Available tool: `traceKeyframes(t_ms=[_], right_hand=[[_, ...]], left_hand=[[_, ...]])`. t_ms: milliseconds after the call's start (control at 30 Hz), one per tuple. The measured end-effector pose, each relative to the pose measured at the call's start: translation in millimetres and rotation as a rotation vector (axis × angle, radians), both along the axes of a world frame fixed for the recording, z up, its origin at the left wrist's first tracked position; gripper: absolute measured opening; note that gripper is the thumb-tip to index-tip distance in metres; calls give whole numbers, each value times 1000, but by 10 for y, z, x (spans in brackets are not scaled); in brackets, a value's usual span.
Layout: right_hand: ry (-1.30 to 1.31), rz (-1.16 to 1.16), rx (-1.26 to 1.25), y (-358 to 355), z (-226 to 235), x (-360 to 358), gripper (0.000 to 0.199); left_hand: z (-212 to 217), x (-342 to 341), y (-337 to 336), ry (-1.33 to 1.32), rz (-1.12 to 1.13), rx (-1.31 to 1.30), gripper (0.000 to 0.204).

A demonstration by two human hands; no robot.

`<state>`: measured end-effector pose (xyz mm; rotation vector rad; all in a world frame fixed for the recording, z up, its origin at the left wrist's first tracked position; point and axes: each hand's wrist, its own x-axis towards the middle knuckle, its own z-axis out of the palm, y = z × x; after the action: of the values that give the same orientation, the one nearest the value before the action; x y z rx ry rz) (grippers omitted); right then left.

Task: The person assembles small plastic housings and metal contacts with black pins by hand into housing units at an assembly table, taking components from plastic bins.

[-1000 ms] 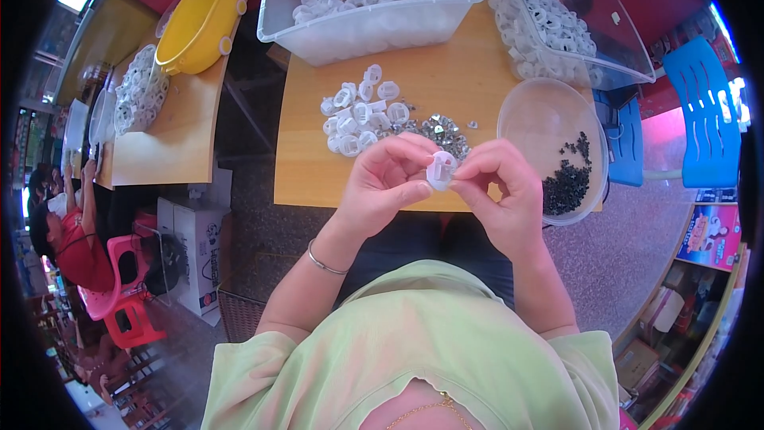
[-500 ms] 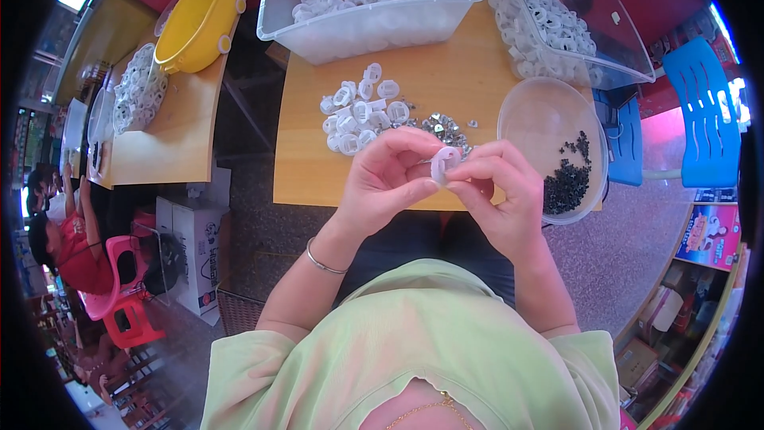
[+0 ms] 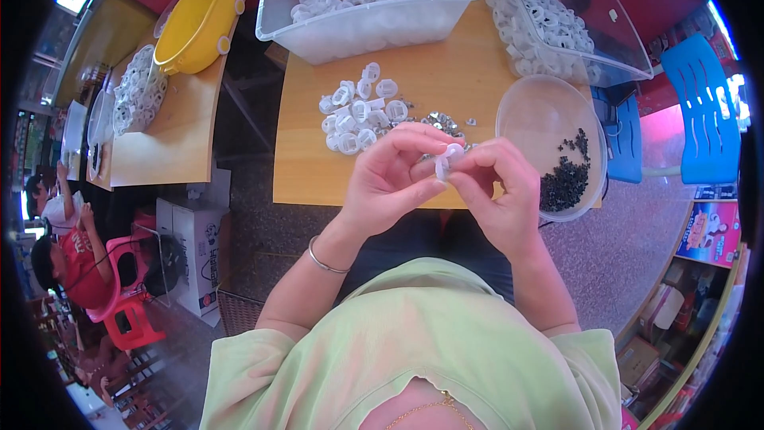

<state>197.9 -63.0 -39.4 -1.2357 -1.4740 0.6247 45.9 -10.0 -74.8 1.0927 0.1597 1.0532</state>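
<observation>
A small round white plastic part (image 3: 442, 166) is pinched between the fingers of both hands above the table's front edge. My left hand (image 3: 395, 169) grips it from the left, thumb below and fingers above. From the other side, my right hand (image 3: 500, 183) presses thumb and fingertips against it; whether a smaller piece is in that pinch I cannot make out. Just beyond my left hand lies a heap of similar white plastic parts (image 3: 356, 118). A pile of small shiny metal pieces (image 3: 440, 121) sits behind the hands, partly hidden by them.
A clear round bowl (image 3: 525, 103) with small black pieces (image 3: 563, 185) stands at the right. Behind are two clear plastic bins (image 3: 374, 33) (image 3: 617, 72) of white parts. A yellow basin (image 3: 191, 28) rests on the left table. Blue chairs (image 3: 700, 111) stand right; people sit far left.
The white part has turned a little between my fingers, and both hands have shifted very slightly. At the far left, a seated person's arms have moved.
</observation>
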Motion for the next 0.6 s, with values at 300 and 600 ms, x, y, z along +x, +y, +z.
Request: traceKeyframes(t_ms=[300, 600], right_hand=[[24, -45, -56, -14, 4, -66, 10], [153, 14, -115, 10, -94, -36, 12]], left_hand=[[-35, -23, -15, 21, 1, 32, 32], [-57, -26, 27, 32, 26, 126, 31]])
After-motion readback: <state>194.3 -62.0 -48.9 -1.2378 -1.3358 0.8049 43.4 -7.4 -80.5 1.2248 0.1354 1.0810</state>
